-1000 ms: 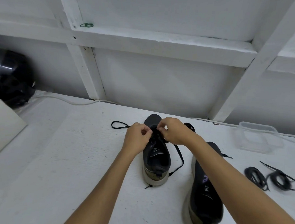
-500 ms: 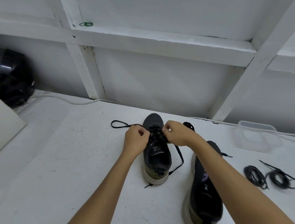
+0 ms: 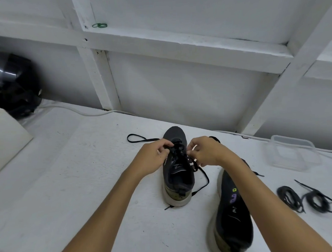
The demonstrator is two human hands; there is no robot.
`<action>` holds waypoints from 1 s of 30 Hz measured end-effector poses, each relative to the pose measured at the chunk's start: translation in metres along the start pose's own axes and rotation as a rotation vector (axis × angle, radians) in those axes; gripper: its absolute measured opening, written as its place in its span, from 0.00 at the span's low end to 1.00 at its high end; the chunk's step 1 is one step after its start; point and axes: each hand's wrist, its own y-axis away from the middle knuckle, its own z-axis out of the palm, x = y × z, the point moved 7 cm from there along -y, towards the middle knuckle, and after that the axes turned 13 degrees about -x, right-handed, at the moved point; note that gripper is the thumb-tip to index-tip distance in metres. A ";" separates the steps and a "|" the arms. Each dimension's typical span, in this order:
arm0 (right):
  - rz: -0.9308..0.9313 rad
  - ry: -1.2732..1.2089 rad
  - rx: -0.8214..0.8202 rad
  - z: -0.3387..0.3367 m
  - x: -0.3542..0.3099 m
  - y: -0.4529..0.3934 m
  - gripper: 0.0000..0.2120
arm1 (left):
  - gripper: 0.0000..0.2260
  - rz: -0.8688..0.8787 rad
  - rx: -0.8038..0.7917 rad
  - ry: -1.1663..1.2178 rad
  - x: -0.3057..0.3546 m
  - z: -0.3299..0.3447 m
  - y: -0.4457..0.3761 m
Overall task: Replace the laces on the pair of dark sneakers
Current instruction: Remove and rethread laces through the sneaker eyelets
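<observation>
Light: soft, even and fairly bright, washing over the white bench [image 3: 72,187].
Shadows: faint, lying close under things.
Glare: a streak shining on the black helmet [image 3: 9,83].
Blur: slight softness smearing the lower right.
Distortion: wide-angle lens bending beams at the edges.

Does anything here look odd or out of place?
Nothing damaged or spilled. The nearer sneaker seems to lean on its side, while the other sneaker stands upright between both hands. A green rubber band sits alone, high on the wall beam.
</observation>
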 end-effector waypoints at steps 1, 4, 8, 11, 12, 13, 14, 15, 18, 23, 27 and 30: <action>-0.017 0.026 0.020 -0.001 -0.002 0.000 0.06 | 0.09 0.029 -0.004 -0.040 0.004 0.001 -0.001; -0.101 0.034 0.084 -0.002 -0.010 0.001 0.06 | 0.08 0.044 0.044 -0.067 0.009 0.003 -0.003; -0.146 0.071 0.083 0.000 -0.021 -0.002 0.02 | 0.06 -0.011 0.057 -0.039 0.009 0.002 -0.008; -0.121 0.152 0.077 0.000 -0.026 -0.006 0.03 | 0.05 -0.062 0.054 -0.050 0.010 0.002 -0.011; -0.107 0.198 0.079 0.001 -0.026 -0.008 0.04 | 0.04 -0.070 0.069 -0.066 0.011 0.002 -0.011; -0.094 0.248 0.082 0.001 -0.027 -0.009 0.05 | 0.03 -0.077 0.090 -0.079 0.012 0.002 -0.010; -0.086 0.285 0.081 0.002 -0.028 -0.009 0.05 | 0.03 -0.085 0.117 -0.080 0.013 0.002 -0.008; -0.078 0.300 0.075 0.003 -0.028 -0.009 0.05 | 0.02 -0.096 0.148 -0.068 0.012 0.002 -0.006; -0.048 0.263 0.047 0.002 -0.021 -0.005 0.09 | 0.05 -0.153 0.253 0.034 0.002 0.004 0.005; -0.043 0.165 0.057 -0.001 -0.009 -0.001 0.09 | 0.04 -0.251 0.310 0.238 -0.011 0.013 0.014; -0.109 0.053 0.086 -0.001 -0.012 -0.002 0.05 | 0.03 -0.204 0.219 0.205 -0.004 0.011 0.007; -0.127 0.073 0.074 -0.002 -0.017 -0.004 0.05 | 0.03 -0.151 0.170 0.144 0.002 0.003 0.001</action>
